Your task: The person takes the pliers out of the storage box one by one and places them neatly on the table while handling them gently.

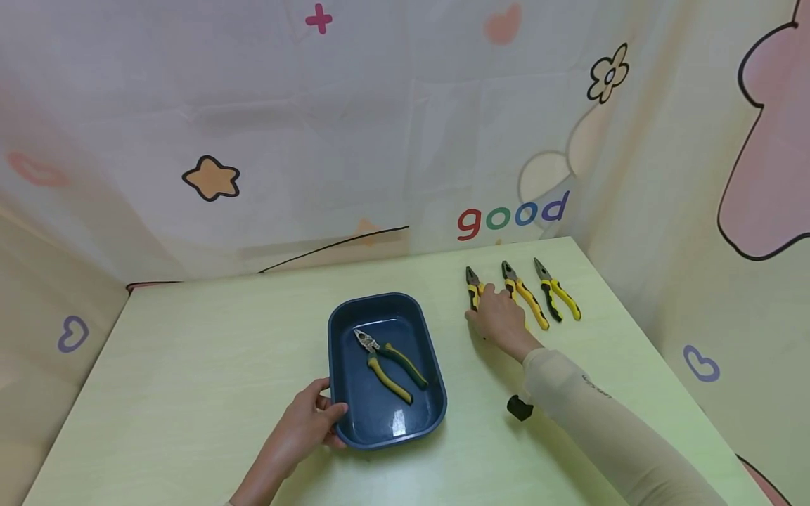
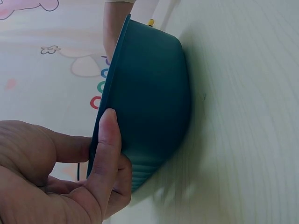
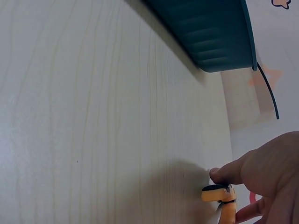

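Note:
My left hand [image 1: 304,425] [image 2: 60,172] grips the near left rim of a blue tray [image 1: 367,429] [image 2: 149,84] between thumb and fingers. Pliers with green and yellow handles [image 1: 395,390] lie inside the tray, jaws toward its far left. To the tray's right, my right hand [image 1: 503,320] [image 3: 275,172] reaches over the leftmost of three pliers [image 1: 471,280] and holds its yellow and black handles [image 3: 227,212] between thumb and fingers. The palm side of the grip is partly hidden in the head view.
Right of my right hand lie yellow and black pliers [image 1: 534,304] and, farther right, long-nosed pliers [image 1: 548,284]. A small black object [image 1: 519,407] is beside my right wrist. A printed curtain [image 1: 354,140] stands behind the pale green table [image 1: 190,393].

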Available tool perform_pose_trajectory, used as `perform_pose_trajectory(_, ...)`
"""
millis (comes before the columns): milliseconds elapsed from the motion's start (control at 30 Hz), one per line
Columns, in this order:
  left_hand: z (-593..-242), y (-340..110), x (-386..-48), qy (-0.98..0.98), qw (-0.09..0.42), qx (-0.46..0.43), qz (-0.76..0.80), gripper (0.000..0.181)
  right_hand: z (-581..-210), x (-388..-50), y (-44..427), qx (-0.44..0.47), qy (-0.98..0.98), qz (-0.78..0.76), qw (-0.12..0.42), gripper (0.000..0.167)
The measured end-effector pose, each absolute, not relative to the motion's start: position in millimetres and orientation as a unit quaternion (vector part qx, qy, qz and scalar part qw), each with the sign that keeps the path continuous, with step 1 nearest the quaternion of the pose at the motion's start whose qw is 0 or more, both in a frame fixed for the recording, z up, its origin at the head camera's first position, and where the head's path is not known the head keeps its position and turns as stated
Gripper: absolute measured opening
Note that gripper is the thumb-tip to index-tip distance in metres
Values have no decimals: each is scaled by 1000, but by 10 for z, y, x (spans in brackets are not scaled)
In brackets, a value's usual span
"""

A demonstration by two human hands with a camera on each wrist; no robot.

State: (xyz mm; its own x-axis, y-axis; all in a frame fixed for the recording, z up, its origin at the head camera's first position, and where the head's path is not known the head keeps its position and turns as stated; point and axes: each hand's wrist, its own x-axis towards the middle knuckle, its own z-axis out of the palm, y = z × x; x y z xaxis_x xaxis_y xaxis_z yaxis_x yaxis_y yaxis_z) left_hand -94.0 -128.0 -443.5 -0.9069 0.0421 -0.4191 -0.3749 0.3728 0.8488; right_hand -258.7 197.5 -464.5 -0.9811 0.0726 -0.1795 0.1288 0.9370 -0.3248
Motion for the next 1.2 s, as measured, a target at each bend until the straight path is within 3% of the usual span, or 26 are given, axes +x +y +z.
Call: perform_pose_trajectory(1200,-4455,-1281,-942,810,187,-103,547,54,-4673,-2549,1961,49,985,-153,68,55)
